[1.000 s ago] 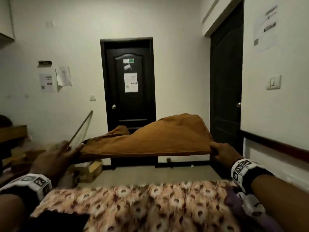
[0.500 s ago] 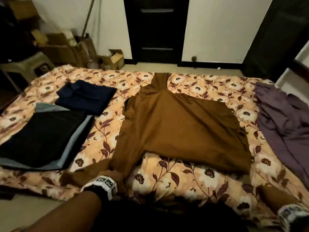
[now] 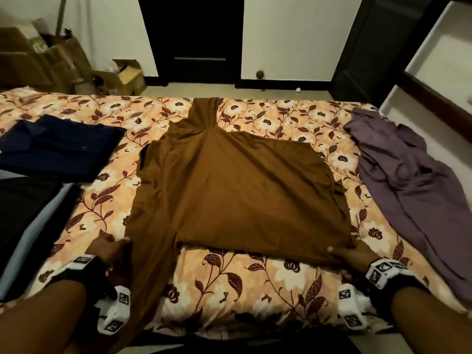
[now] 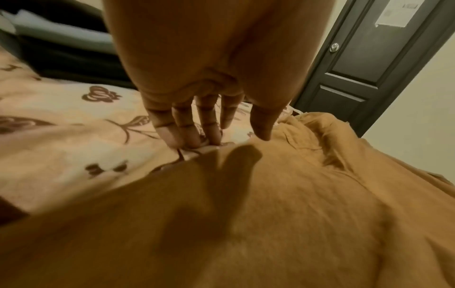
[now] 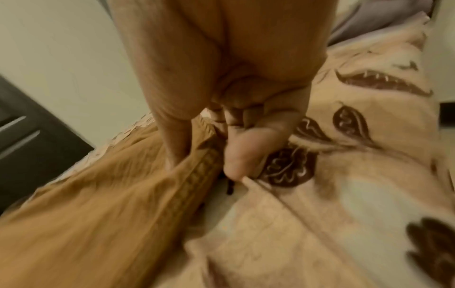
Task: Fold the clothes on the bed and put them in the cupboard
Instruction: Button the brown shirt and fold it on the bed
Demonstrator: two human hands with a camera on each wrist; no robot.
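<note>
Now spread flatter on bed (image 3: 255, 284) than half a second ago: brown garment (image 3: 237, 190), near edge drawn straight. Left hand (image 3: 108, 247), fingers extended, touching its left edge beside hanging sleeve. Right hand (image 3: 351, 254) pinching near right corner. Left of it: navy shirt (image 3: 61, 146); right: purple garment (image 3: 408, 190).

1. We note pale cream walls (image 3: 286, 37), dimly lit and shadowed toward the corners.
2. A dark panelled door (image 3: 196, 39) stands in the far wall, well beyond the fingers.
3. A second dark door (image 3: 367, 52) sits at the far right, its round knob (image 4: 334, 47) showing in the left wrist view.
4. Cardboard boxes (image 3: 127, 77) crowd the far left corner.
5. A strip of pale floor (image 3: 229, 92) runs along the wall's dark skirting.
</note>
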